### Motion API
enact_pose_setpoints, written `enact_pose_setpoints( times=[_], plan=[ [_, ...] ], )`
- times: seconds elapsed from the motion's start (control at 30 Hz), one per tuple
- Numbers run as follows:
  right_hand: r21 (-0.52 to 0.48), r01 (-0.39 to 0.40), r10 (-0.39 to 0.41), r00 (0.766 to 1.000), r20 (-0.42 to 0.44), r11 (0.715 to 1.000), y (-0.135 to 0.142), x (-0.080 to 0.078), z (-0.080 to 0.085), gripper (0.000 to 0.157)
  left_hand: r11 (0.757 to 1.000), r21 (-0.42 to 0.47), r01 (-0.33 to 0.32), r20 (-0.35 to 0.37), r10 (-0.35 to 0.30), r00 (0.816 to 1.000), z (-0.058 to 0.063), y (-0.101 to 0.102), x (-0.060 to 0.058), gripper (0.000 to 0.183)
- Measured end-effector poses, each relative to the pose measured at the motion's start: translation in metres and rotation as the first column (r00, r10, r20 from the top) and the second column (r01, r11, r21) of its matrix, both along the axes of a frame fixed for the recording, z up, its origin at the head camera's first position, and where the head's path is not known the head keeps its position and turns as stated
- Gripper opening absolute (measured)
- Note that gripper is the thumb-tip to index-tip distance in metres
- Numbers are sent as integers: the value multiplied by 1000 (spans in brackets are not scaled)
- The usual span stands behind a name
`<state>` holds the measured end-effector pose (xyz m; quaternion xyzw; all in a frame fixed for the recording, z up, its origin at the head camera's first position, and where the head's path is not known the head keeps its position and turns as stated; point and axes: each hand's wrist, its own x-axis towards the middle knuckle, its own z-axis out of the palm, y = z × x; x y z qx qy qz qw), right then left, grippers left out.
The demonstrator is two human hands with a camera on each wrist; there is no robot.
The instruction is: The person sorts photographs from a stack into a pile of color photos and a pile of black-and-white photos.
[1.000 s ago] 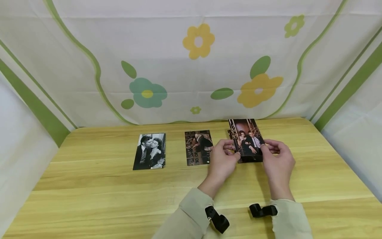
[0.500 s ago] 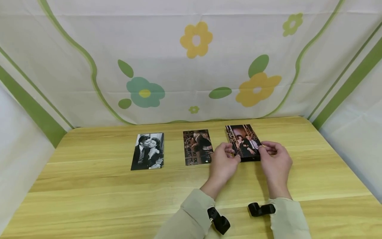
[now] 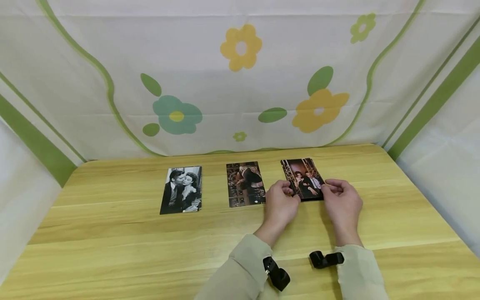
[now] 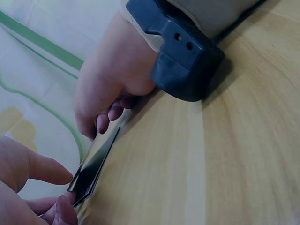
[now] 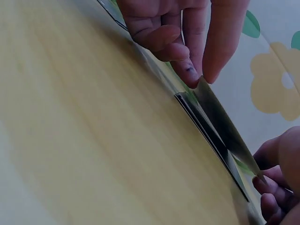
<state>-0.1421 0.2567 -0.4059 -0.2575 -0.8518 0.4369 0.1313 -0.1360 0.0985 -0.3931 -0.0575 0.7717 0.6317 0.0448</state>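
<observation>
A colour photo card [image 3: 308,183] showing two seated people lies at the right of the row. My left hand [image 3: 280,205] pinches its near left corner, and my right hand [image 3: 342,204] pinches its right edge. In the right wrist view, the held card [image 5: 227,124] is slightly raised and tilted above a thin stack of cards [image 5: 211,143]. Fingers of my left hand [image 5: 187,40] are at one end and those of my right hand [image 5: 281,173] at the other. From the left wrist, the card's dark underside [image 4: 91,171] shows edge-on between both hands.
A dark brown photo card [image 3: 245,183] lies mid-row, close to my left hand. Farther left is a black-and-white photo card [image 3: 181,189] of a couple, with another card's edge under it. The wooden table [image 3: 150,254] meets a flowered cloth backdrop [image 3: 240,91].
The held card has come down and towards me, now nearly aligned over the stack beneath. Both hands keep their grip on it. The head view has shifted slightly.
</observation>
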Motion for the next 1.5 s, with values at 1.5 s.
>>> enact_pose_setpoints(
  times=[1.5],
  plan=[
    [30, 12, -12, 1000, -19, 999, -3, 1, -2, 24, 995, -98, -1, -50, -4, 999, -7, -3, 2, 36]
  ],
)
